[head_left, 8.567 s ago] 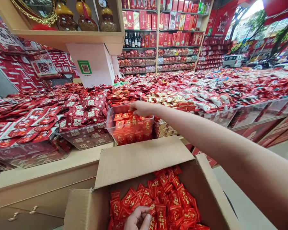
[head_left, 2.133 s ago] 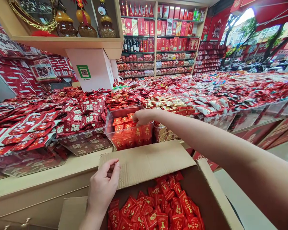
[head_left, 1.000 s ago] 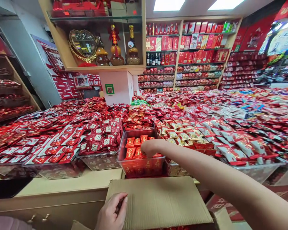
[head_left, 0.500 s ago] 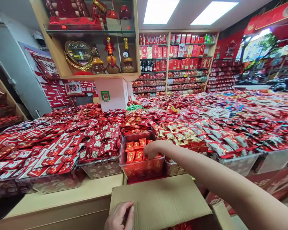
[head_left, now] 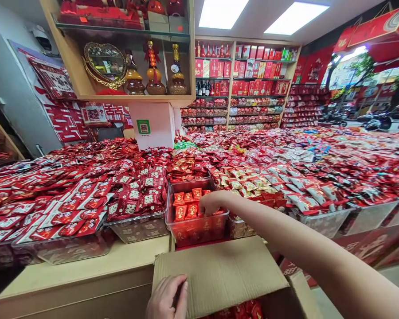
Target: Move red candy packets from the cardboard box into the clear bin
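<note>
My right hand [head_left: 210, 203] reaches into a clear plastic bin [head_left: 199, 232], its fingers bent down among small red candy packets [head_left: 186, 204]. Those packets lie in rows, and the fingertips are partly hidden, so what they hold cannot be made out. Close to me, my left hand [head_left: 169, 297] rests at the left edge of a cardboard box flap [head_left: 226, 270], thumb on top and fingers curled over it. Below that flap, more red packets [head_left: 242, 311] show inside the cardboard box.
Bins of maroon packets [head_left: 138, 195] and red-and-white packets [head_left: 83, 204] stand left of the middle bin; gold-and-white packets [head_left: 249, 184] lie to its right. A wooden display cabinet [head_left: 126, 98] overhangs the back left. Stocked shelves [head_left: 232, 88] line the far wall.
The view has shifted slightly, and a little more of the box's contents shows. My right hand stays in the bin with its fingers lowered; my left hand remains on the flap.
</note>
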`<state>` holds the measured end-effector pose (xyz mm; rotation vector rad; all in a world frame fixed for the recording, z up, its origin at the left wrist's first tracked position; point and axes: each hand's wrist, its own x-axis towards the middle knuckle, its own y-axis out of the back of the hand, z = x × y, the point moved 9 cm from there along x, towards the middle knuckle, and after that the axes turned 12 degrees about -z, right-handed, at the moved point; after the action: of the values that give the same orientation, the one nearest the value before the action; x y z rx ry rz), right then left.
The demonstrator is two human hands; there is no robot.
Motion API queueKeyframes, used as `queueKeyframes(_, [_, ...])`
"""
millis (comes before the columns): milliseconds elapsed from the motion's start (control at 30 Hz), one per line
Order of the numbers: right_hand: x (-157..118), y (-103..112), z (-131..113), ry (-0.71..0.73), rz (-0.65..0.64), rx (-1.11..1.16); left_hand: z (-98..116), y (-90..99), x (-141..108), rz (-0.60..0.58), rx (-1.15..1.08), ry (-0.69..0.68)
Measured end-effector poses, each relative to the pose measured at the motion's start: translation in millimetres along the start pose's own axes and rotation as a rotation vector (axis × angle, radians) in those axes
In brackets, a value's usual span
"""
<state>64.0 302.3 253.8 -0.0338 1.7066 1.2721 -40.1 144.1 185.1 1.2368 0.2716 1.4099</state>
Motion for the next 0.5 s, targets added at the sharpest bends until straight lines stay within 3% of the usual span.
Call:
queueKeyframes(333, [0,-2,1,-0.01,-0.057,0.041,9,2.3,4,-0.048,0.052,-0.041])
queueKeyframes(500, [2,-1,8,0.01,0.003,0.092,3,-1.1,1,-0.027,-0.015,-0.004])
